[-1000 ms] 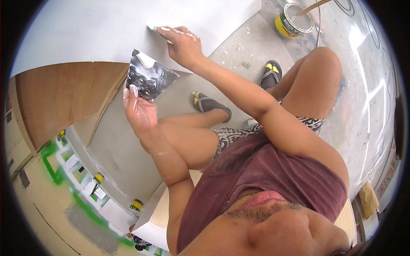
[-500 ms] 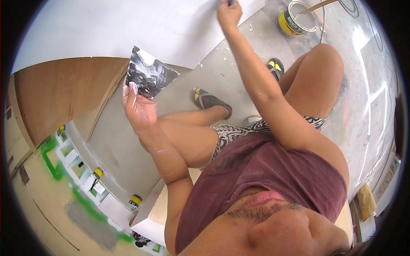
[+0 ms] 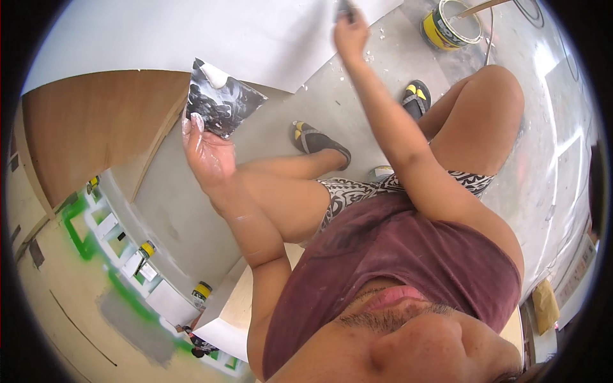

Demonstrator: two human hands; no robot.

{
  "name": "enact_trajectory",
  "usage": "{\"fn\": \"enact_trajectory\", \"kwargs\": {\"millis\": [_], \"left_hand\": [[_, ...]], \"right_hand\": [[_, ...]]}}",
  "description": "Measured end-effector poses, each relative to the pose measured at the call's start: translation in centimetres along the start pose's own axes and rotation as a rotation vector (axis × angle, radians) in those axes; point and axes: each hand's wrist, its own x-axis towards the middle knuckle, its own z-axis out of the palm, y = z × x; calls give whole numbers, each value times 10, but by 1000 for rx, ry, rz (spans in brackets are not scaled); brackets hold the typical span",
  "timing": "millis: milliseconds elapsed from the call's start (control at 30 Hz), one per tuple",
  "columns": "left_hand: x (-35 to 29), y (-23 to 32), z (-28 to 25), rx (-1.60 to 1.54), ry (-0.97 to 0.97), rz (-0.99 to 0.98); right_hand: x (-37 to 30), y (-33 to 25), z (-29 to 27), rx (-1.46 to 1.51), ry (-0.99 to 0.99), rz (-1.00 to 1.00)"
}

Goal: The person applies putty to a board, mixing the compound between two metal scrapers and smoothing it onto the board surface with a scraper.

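Note:
My left hand [image 3: 211, 156], streaked with white on fingers and palm, is closed on the lower edge of a thin dark square plate [image 3: 223, 105]. White paste is smeared over the plate, and a thick white dab [image 3: 212, 75] sits near its top corner. At the top of the view, my right hand [image 3: 351, 39] grips a small dark tool [image 3: 346, 11] close to the white panel's [image 3: 191, 35] edge. Only part of that tool shows, blurred, so its exact kind is unclear.
A yellow-and-dark bucket [image 3: 440, 32] with a wooden stick in it stands on the grey floor at upper right. White crumbs lie beside the panel. Brown board [image 3: 105, 127] is under the panel at left. Several small cans, one here [image 3: 202, 292], stand at lower left.
My right hand has shifted slightly right and down, still gripping the dark tool. My left hand and the plate have risen a little.

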Motion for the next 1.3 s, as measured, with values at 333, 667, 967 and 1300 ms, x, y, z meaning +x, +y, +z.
{"fn": "enact_trajectory", "kwargs": {"millis": [333,667,967,1300], "left_hand": [[5,-5,-11,12,38,1],[12,-8,-15,9,144,44],[25,-36,-11,-26,77,100],[-7,-32,44,-61,-65,178]], "right_hand": [[54,64,17,322,-64,515],[-79,-101,46,-252,-287,-328],[-52,-142,-13,515,-415,12],[-78,-225,-79,657,-984,181]]}}
